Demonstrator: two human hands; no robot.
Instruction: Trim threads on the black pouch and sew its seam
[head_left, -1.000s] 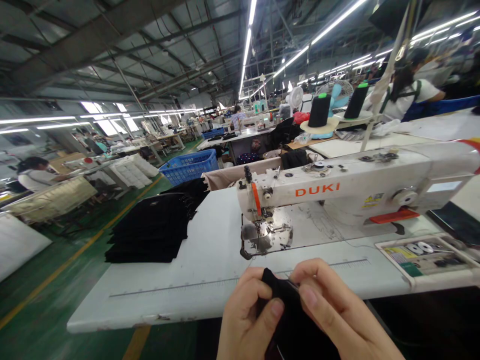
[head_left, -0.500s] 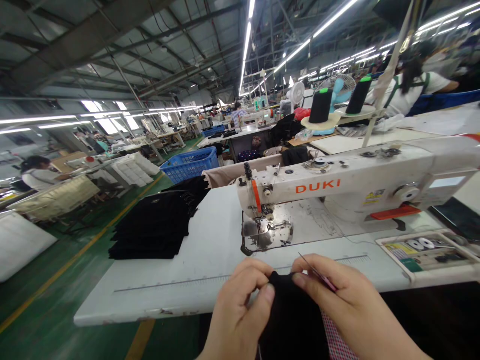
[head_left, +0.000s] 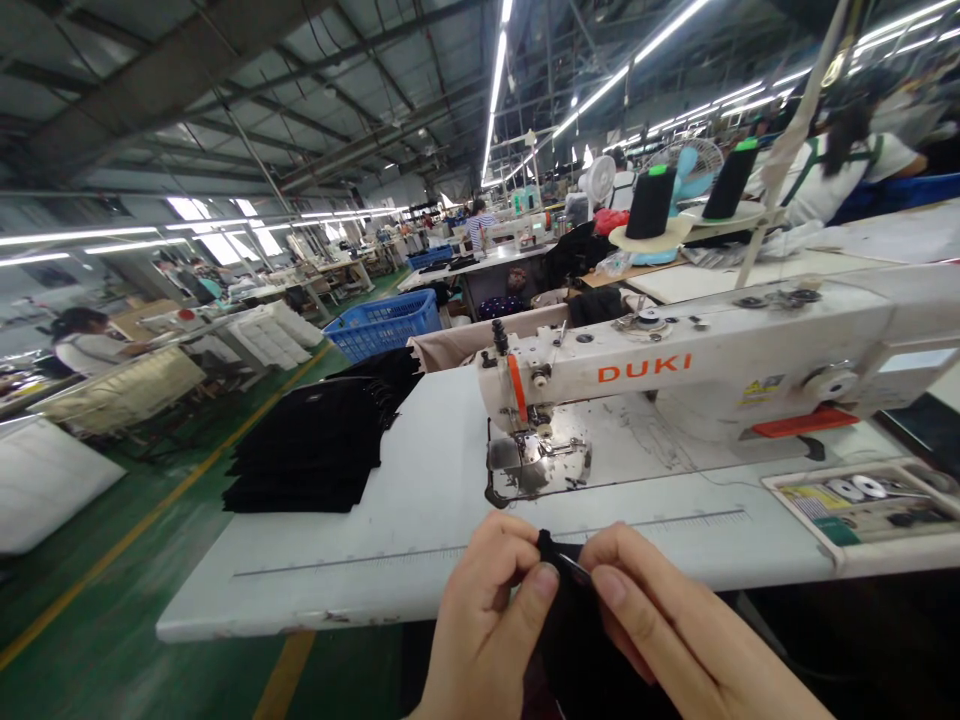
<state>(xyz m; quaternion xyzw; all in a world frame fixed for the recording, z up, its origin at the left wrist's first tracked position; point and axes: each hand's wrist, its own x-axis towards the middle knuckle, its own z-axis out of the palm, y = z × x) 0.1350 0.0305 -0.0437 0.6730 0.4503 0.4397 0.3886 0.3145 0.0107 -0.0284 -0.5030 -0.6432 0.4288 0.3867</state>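
Across the white bench (head_left: 420,520) before you stood a white sewing machine (head_left: 697,375) lettered DUKI in orange, its needle plate (head_left: 536,465) bare; a stack of black cut pieces (head_left: 307,450) lay at the bench's far left end, and a shallow tray of bobbins (head_left: 862,500) sat at the right, by the near edge; behind the machine two black thread cones (head_left: 651,200) stood upright on their stand; beyond ran a long factory hall with a green floor, strip lights overhead, a blue crate (head_left: 382,325) and other people seated at their own benches.

You held a small black fabric piece (head_left: 577,620) at the near edge of the bench, below the needle plate; it was dark and limp, hanging down between your hands, its top corner raised.

Your left hand (head_left: 487,620) pinched that top corner between thumb and curled fingers; your right hand (head_left: 675,640) closed on the same edge just beside it, thumb and forefinger pressed together, with a thin metal tip (head_left: 576,570), too small to identify, showing between the two thumbs.
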